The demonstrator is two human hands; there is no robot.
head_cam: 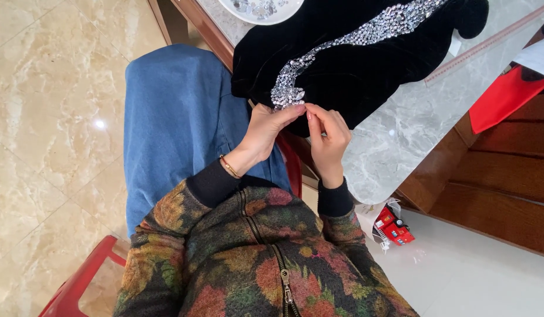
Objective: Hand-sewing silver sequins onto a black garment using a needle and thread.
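A black velvet garment [366, 70] lies on the grey marble table [395, 141], its near edge hanging toward my lap. A band of silver rhinestones [366, 32] runs across it and ends near my fingers. My left hand [266, 132] grips the garment's edge just below the end of the rhinestone band. My right hand [328, 135] pinches the same spot with thumb and forefinger; whether it holds a needle or stone is too small to tell. I wear a gold bracelet [229, 167] on the left wrist.
A white dish of loose rhinestones [263, 9] sits at the table's far edge. A measuring tape [489, 44] lies on the table at right. A red cloth [501, 100] hangs by wooden stairs. A red toy truck [392, 226] is on the floor. I sit on a red plastic chair [78, 282].
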